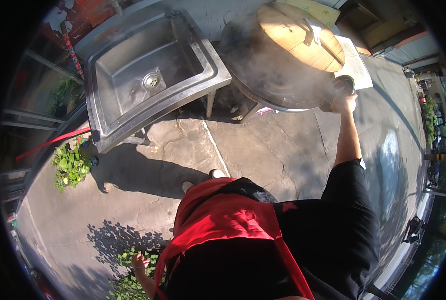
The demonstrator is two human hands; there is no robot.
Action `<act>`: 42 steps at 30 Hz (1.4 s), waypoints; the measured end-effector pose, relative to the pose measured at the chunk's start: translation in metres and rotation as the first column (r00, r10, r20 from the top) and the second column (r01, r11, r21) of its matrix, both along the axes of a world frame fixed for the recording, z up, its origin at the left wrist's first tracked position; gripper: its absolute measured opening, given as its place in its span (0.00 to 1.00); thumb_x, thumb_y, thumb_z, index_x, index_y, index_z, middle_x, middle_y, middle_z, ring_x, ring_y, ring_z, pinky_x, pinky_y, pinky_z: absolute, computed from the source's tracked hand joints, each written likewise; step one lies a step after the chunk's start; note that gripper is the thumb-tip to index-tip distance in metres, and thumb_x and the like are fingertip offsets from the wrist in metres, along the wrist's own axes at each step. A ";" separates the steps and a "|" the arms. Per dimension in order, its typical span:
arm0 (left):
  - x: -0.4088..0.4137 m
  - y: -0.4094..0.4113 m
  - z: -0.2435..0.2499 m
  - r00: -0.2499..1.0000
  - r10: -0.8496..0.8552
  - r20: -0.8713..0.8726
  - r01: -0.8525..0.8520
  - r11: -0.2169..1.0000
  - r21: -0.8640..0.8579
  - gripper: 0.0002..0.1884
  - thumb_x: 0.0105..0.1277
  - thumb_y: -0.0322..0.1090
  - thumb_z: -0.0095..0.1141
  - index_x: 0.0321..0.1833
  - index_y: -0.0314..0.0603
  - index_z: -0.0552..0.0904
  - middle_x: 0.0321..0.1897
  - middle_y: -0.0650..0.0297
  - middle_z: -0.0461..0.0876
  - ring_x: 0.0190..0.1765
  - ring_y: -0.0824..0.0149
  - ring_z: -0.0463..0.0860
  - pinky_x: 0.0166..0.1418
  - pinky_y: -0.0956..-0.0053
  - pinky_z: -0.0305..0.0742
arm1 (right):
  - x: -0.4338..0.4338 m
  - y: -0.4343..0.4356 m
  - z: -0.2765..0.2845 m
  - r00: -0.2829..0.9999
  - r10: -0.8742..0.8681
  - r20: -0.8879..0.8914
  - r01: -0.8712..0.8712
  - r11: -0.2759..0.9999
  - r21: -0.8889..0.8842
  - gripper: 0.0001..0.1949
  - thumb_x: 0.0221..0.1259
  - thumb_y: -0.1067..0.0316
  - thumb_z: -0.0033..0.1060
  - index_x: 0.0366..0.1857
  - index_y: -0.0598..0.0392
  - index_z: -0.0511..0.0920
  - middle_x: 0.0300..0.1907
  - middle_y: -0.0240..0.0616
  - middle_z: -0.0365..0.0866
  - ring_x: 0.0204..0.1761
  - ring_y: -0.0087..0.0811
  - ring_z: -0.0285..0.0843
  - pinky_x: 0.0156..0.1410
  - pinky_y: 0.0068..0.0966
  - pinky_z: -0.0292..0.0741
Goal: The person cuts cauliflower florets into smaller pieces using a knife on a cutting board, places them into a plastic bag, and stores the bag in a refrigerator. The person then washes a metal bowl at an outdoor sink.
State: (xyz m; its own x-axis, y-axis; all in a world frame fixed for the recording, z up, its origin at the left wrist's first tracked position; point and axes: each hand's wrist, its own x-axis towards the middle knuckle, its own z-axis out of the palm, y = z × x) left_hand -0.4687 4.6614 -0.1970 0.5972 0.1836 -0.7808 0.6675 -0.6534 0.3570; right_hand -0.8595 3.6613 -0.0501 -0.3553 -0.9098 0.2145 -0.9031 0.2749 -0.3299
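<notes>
My right hand [346, 104] grips a dark round bowl-like vessel [344, 85] at the right rim of a large steaming pot [279, 80]. The vessel is tipped, and steam blurs what is in it. Across the pot's far right side rests a round wooden lid [290, 37] with a bar handle, leaving the near part of the pot uncovered. Down at the lower left hangs my left hand [139, 262], its fingers loosely curled, above leafy plants [127, 285]. Whether those fingers are closed is too small to tell.
A stainless steel sink [219, 73] on legs stands left of the pot. Flowering potted plants [71, 163] sit on the cracked concrete floor [253, 150] by the windows. A white board [354, 67] lies beyond the vessel. A red pipe [54, 141] runs behind the sink.
</notes>
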 end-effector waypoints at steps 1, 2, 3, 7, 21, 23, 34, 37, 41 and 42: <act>0.012 -0.016 0.006 1.000 -0.005 -0.014 0.005 1.000 0.003 0.13 0.65 0.32 0.52 0.51 0.44 0.74 0.34 0.60 0.76 0.26 0.62 0.80 0.26 0.69 0.78 | -0.026 -0.002 0.000 0.946 0.005 0.325 -0.039 0.995 0.097 0.28 0.56 0.58 0.56 0.56 0.66 0.61 0.41 0.56 0.79 0.36 0.47 0.82 0.38 0.34 0.80; 0.022 -0.027 0.010 0.997 -0.075 0.010 0.074 0.997 0.030 0.12 0.65 0.33 0.52 0.51 0.45 0.74 0.34 0.59 0.77 0.26 0.62 0.81 0.26 0.70 0.79 | -0.050 -0.006 -0.003 0.777 -0.080 0.624 -0.054 0.980 0.193 0.26 0.56 0.62 0.57 0.51 0.72 0.63 0.40 0.57 0.78 0.35 0.44 0.83 0.34 0.34 0.82; 0.035 -0.029 0.016 0.980 -0.196 -0.041 0.198 0.979 0.046 0.12 0.65 0.33 0.52 0.51 0.45 0.74 0.32 0.58 0.78 0.26 0.61 0.82 0.26 0.69 0.79 | -0.068 -0.012 -0.007 0.573 -0.223 0.788 -0.058 0.949 0.311 0.23 0.56 0.66 0.57 0.47 0.78 0.65 0.40 0.58 0.78 0.33 0.40 0.84 0.29 0.33 0.83; 0.109 -0.050 0.029 0.965 -0.092 0.246 0.077 0.995 0.069 0.13 0.63 0.33 0.52 0.51 0.46 0.76 0.32 0.59 0.79 0.26 0.64 0.82 0.25 0.70 0.79 | -0.058 0.032 -0.027 0.931 0.150 0.333 -0.285 0.869 0.404 0.22 0.61 0.48 0.48 0.38 0.61 0.79 0.29 0.52 0.81 0.32 0.42 0.80 0.36 0.33 0.75; 0.546 -0.543 0.266 -0.092 -0.310 0.946 0.821 0.515 0.248 0.17 0.68 0.41 0.49 0.54 0.42 0.77 0.46 0.54 0.81 0.47 0.58 0.81 0.51 0.72 0.73 | 0.193 0.202 0.025 0.726 0.662 -0.185 -0.565 0.728 0.389 0.09 0.52 0.66 0.59 0.32 0.58 0.75 0.32 0.51 0.78 0.36 0.53 0.75 0.41 0.39 0.72; 0.616 -0.603 0.252 -0.614 -0.287 0.735 0.634 0.375 0.676 0.20 0.69 0.45 0.44 0.55 0.39 0.76 0.49 0.49 0.77 0.55 0.52 0.74 0.58 0.65 0.69 | 0.267 0.198 0.036 0.658 0.739 -0.144 -0.659 0.658 0.364 0.09 0.50 0.66 0.61 0.32 0.58 0.75 0.32 0.50 0.78 0.37 0.51 0.75 0.41 0.39 0.72; 0.603 -0.871 0.281 -0.711 -0.407 0.573 0.618 0.026 0.786 0.25 0.67 0.55 0.41 0.61 0.48 0.69 0.66 0.58 0.61 0.60 0.57 0.70 0.58 0.62 0.71 | 0.640 0.164 0.015 -0.019 -0.457 0.889 -0.760 0.585 0.284 0.15 0.63 0.74 0.36 0.43 0.82 0.62 0.35 0.73 0.75 0.31 0.51 0.82 0.37 0.23 0.84; 0.591 -0.884 0.287 -0.694 -0.490 0.527 0.608 -0.008 0.794 0.23 0.68 0.53 0.41 0.51 0.42 0.76 0.60 0.53 0.69 0.55 0.55 0.75 0.53 0.61 0.74 | 0.692 0.162 0.008 -0.080 -0.401 0.913 -0.805 0.566 0.178 0.16 0.62 0.75 0.38 0.50 0.77 0.60 0.37 0.68 0.76 0.32 0.51 0.82 0.33 0.28 0.85; 0.563 -0.911 0.307 -0.504 -0.716 0.483 0.603 0.109 0.790 0.26 0.68 0.56 0.39 0.40 0.40 0.83 0.46 0.51 0.80 0.46 0.53 0.81 0.45 0.60 0.77 | 0.723 0.161 0.008 -0.136 -0.264 0.955 -0.752 0.655 0.074 0.19 0.60 0.78 0.40 0.57 0.64 0.58 0.38 0.59 0.77 0.33 0.49 0.83 0.33 0.29 0.85; 0.564 -0.919 0.306 -0.526 -0.662 0.533 0.595 0.161 0.787 0.27 0.69 0.57 0.37 0.40 0.41 0.83 0.38 0.51 0.83 0.43 0.52 0.83 0.43 0.60 0.78 | 0.726 0.156 0.006 -0.140 -0.252 0.957 -0.746 0.663 0.065 0.20 0.59 0.78 0.40 0.57 0.61 0.59 0.39 0.57 0.77 0.33 0.48 0.83 0.33 0.29 0.85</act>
State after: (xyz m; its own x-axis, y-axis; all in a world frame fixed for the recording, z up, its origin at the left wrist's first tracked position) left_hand 0.0956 3.7423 0.1089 0.2693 -0.9372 0.2216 -0.9569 -0.2863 -0.0480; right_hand -0.1334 3.8176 -0.0437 0.5890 -0.6644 -0.4600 0.1361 0.6426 -0.7540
